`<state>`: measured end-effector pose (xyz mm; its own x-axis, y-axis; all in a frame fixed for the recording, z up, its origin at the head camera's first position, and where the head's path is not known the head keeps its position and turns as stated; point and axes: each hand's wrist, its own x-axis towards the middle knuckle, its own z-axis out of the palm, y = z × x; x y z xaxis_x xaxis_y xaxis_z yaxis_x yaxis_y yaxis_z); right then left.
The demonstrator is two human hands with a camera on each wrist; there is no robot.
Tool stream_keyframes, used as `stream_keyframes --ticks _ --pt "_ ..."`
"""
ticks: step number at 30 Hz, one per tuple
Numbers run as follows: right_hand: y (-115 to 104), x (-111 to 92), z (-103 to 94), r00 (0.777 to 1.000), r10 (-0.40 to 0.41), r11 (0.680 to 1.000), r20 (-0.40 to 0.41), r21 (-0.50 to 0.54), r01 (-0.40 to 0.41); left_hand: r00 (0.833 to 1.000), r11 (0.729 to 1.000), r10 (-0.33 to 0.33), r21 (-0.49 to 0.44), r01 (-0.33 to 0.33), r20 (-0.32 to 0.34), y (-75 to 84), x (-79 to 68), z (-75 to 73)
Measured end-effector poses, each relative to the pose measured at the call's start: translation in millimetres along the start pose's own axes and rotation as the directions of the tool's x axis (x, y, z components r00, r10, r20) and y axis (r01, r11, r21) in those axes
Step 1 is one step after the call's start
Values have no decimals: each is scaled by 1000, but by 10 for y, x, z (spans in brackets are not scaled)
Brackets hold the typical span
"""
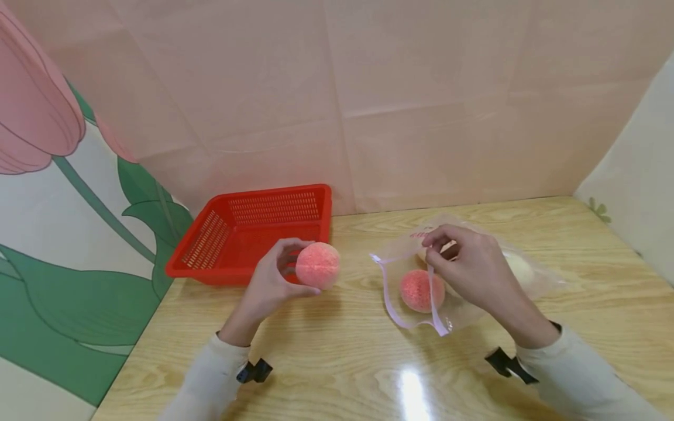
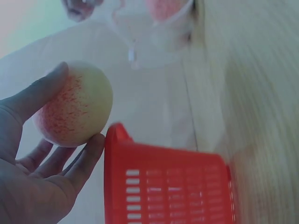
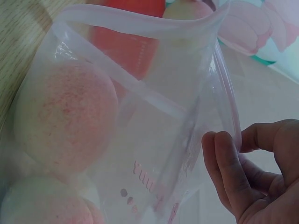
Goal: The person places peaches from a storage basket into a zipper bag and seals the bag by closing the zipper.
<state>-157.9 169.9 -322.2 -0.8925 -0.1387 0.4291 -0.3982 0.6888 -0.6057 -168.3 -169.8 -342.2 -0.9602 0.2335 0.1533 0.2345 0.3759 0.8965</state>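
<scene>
My left hand holds a pink peach between thumb and fingers, just off the front right corner of a red basket. In the left wrist view the same peach shows red speckles over pale yellow. To the right, my right hand pinches the rim of a clear zip bag, and the bag's mouth gapes toward the left. A pink peach lies inside near the mouth, with a paler round fruit deeper in. Two peaches show through the plastic in the right wrist view.
The red slotted basket stands at the back left of the wooden table, against a pink-covered wall. A tulip-patterned panel borders the left side. A white wall closes off the right.
</scene>
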Motion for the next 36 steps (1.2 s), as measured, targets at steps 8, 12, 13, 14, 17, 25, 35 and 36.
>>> stream_keyframes --ticks 8,12,13,14,17,25,35,36 --pt "-17 5 -21 1000 -15 1000 -12 23 15 999 1000 15 3 -15 32 39 -67 213" --pt "-10 6 -17 1000 -27 999 -16 24 27 1000 1000 -4 -16 5 25 -21 -62 313" --pt "-11 5 -15 999 -28 999 -17 25 29 1000 1000 -13 -22 14 26 -37 -65 342" --pt "-10 4 -13 999 -30 999 -17 25 30 999 999 -21 -30 22 28 -56 -67 373" --pt "-12 2 -13 999 -30 999 -14 24 31 998 998 -47 -45 49 44 -106 -80 470" --pt "-19 2 -19 1000 -6 1000 7 24 6 995 996 -74 -42 77 70 -180 -96 708" --pt "-4 -4 -12 1000 -3 1000 12 7 3 994 996 -78 -46 81 80 -96 -145 1037" --pt "-3 -3 -11 1000 -6 1000 10 5 6 994 996 -71 -42 74 81 -78 -149 1063"
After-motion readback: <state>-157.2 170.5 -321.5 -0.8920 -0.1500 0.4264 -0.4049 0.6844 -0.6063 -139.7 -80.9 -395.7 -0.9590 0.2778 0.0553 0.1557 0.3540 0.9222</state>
